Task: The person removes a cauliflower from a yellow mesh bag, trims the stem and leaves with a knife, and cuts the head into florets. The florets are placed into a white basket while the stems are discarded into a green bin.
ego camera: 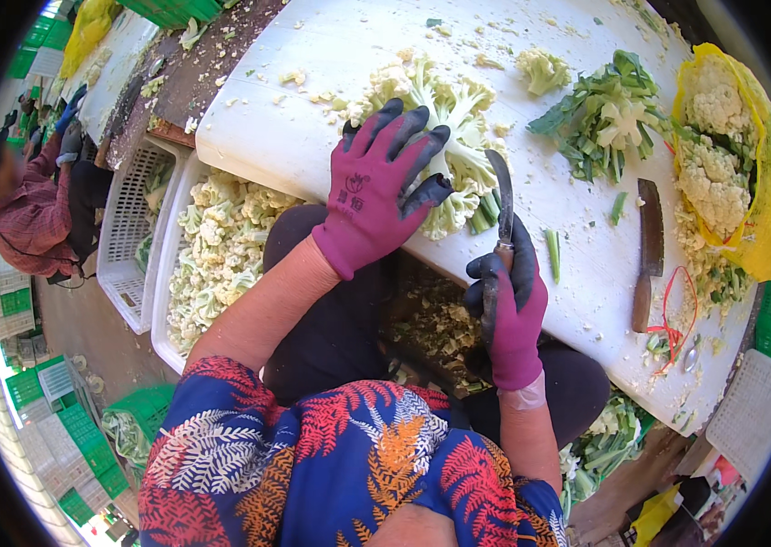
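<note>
My left hand, in a purple glove with dark fingertips, rests spread over cut cauliflower florets on the white board. The gloved right hand grips the wooden handle of a small curved knife, its blade pointing away from me beside the florets. A cut green stem piece lies by the blade. Farther right are a loose floret, a pile of cauliflower leaves and stems and a cleaver with a wooden handle. Whether the left fingers grip a floret is hard to tell.
A white crate of florets stands left of my legs, beside another white crate. A yellow net bag of cauliflower heads, a red tie and a spoon lie at right. A person sits at far left.
</note>
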A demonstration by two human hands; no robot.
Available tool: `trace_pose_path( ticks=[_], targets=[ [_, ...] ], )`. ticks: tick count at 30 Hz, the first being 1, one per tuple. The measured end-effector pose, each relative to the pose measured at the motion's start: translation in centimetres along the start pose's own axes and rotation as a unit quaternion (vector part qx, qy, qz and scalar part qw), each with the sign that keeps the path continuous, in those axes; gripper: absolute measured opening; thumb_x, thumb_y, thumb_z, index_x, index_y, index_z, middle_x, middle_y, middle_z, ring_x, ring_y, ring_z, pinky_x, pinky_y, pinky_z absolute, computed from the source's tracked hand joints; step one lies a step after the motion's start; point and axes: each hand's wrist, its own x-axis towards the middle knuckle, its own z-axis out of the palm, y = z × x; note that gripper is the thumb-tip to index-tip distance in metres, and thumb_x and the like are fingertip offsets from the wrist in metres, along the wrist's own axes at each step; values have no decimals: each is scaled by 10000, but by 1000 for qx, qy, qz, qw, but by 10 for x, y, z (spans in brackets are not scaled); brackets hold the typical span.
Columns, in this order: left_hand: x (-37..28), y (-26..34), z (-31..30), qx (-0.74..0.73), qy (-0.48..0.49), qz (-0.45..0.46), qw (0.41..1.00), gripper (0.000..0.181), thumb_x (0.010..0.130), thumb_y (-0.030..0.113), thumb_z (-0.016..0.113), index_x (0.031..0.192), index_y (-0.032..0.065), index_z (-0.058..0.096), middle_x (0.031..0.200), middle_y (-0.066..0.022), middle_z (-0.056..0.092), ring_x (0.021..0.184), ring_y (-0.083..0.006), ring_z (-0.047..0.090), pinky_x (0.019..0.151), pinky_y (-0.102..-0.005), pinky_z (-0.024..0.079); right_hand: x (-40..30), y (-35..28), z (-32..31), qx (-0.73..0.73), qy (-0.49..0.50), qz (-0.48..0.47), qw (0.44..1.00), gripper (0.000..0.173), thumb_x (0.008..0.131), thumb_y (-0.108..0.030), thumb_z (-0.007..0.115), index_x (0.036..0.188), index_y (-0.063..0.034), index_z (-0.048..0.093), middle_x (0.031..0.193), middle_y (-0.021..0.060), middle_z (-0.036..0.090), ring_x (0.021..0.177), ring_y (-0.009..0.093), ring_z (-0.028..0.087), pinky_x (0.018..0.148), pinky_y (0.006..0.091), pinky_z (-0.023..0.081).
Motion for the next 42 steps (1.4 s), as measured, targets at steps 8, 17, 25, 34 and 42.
trace_pose_path(
  ticks=[8,17,25,34,42],
  targets=[
    [6,-1,4,6,-4,24,1000,483,815,245,716,1258,86,605,1298,-147,563,1232,-400,495,1026,-474,417,11,10,17,60,-8,28,998,507,973,-123,471,1460,-15,381,769,26,578,560,55,482,513,205,400],
    [6,1,10,19,-6,24,1000,500,820,246,707,1281,88,594,1315,-156,549,1236,-399,488,1027,-479,411,18,8,27,142,-14,94,985,495,973,-108,494,1442,7,389,716,9,552,544,54,478,498,207,403],
    [7,-4,10,51,-3,44,998,486,848,233,666,1302,85,576,1327,-162,543,1232,-399,488,1026,-480,399,30,11,32,110,-16,86,990,478,987,-159,497,1438,-38,396,706,14,546,509,54,452,463,212,382],
    [2,0,16,72,23,48,996,456,861,212,633,1298,96,577,1334,-166,537,1242,-403,481,1020,-487,399,33,-6,31,173,-51,124,976,532,996,-225,484,1484,-66,343,712,25,557,513,66,488,474,224,418],
    [-2,-1,14,35,30,60,997,464,850,202,641,1292,81,572,1322,-163,545,1240,-406,483,1028,-486,403,19,12,34,105,-11,62,992,530,969,-121,507,1477,-57,368,709,9,537,567,84,502,504,250,448]
  ],
)
